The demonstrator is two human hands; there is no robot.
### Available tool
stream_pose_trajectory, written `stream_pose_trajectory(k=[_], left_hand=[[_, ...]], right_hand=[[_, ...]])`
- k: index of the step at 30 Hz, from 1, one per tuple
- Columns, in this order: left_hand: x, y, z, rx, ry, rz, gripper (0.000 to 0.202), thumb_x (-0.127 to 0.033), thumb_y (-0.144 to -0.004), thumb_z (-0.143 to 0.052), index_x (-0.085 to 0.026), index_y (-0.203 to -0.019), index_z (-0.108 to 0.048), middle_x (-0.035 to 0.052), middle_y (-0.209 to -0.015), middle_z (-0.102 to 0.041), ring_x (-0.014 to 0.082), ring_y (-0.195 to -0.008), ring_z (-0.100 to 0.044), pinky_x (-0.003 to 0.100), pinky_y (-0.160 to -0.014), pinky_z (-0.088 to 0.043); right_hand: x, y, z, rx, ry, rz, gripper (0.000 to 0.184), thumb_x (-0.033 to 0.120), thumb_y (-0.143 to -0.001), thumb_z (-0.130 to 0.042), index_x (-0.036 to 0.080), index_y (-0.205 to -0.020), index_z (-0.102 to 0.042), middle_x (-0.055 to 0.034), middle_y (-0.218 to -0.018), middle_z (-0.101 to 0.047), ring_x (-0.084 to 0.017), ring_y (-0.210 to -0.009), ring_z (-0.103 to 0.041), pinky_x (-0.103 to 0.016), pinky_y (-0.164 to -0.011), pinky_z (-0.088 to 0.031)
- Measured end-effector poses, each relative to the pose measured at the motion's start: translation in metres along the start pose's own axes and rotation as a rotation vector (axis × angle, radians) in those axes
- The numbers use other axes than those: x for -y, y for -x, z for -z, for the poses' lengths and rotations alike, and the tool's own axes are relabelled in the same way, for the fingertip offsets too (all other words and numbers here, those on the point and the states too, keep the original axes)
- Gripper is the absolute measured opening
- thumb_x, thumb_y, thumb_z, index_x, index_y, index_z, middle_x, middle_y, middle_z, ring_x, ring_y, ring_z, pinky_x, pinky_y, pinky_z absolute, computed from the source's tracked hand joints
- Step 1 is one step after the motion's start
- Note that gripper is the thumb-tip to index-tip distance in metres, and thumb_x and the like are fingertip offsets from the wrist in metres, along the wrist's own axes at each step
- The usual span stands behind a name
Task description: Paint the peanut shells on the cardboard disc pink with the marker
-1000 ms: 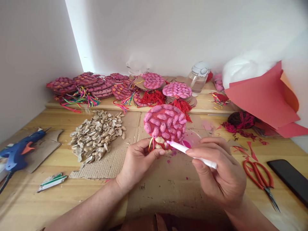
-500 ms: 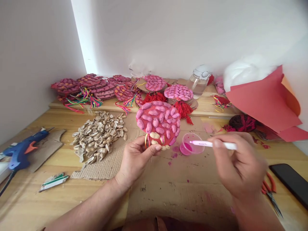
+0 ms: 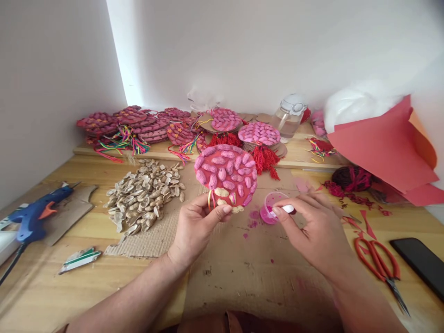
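My left hand (image 3: 199, 224) grips the lower edge of a round red disc (image 3: 213, 178) covered with peanut shells. Most shells on it are painted pink; a few near my thumb stay natural tan. A yellow and pink loop of cord hangs by my fingers. Pinched in my right hand (image 3: 312, 226) is a white pen-shaped stick (image 3: 287, 209), seen nearly end-on, its front end down in a clear plastic cup (image 3: 276, 196) of pink paint. Its tip is hidden inside the cup. Pink spots mark the cardboard (image 3: 239, 268) beneath.
Loose peanut shells (image 3: 142, 196) are heaped on the left, beside a blue glue gun (image 3: 36, 212). Pink shell discs (image 3: 260, 132) with tassels and a water bottle (image 3: 288, 115) stand along the back ledge. Orange-handled scissors (image 3: 378, 263), a phone (image 3: 419, 263) and red paper (image 3: 385, 143) lie right.
My right hand has moved left and tipped the white stick from level down into the paint cup. The scissors on the right have come into fuller view. My left hand keeps its hold.
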State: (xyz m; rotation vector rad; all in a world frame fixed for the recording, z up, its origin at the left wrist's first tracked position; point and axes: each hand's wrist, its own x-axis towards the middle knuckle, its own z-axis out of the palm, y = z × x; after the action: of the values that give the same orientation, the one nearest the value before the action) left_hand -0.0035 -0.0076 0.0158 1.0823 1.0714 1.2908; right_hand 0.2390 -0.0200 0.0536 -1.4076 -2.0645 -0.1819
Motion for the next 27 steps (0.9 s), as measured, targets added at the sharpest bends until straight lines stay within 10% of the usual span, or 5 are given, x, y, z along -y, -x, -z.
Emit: stream_pose_trajectory(k=[15, 27], left_hand=[[-0.001, 0.001, -0.001, 0.04, 0.018, 0.019, 0.02, -0.035, -0.079, -0.082, -0.017, -0.087, -0.076, 0.0008, -0.08, -0.07, 0.0113, -0.068, -0.064, 0.023, -0.066, -0.057], [-0.007, 0.006, -0.004, 0.065, -0.06, -0.099, 0.013, -0.029, -0.08, -0.08, -0.018, -0.087, -0.077, -0.0002, -0.074, -0.07, 0.0098, -0.065, -0.057, 0.021, -0.063, -0.048]], right_hand=[[0.003, -0.001, 0.015, -0.166, -0.06, -0.104, 0.011, 0.03, -0.094, -0.062, 0.025, -0.095, -0.071, -0.0027, -0.089, -0.074, -0.022, -0.084, -0.063, -0.039, -0.08, -0.044], [0.066, -0.017, 0.028, -0.167, -0.372, -0.001, 0.016, 0.015, -0.091, -0.063, 0.021, -0.105, -0.068, -0.0006, -0.095, -0.071, -0.017, -0.09, -0.062, -0.037, -0.084, -0.046]])
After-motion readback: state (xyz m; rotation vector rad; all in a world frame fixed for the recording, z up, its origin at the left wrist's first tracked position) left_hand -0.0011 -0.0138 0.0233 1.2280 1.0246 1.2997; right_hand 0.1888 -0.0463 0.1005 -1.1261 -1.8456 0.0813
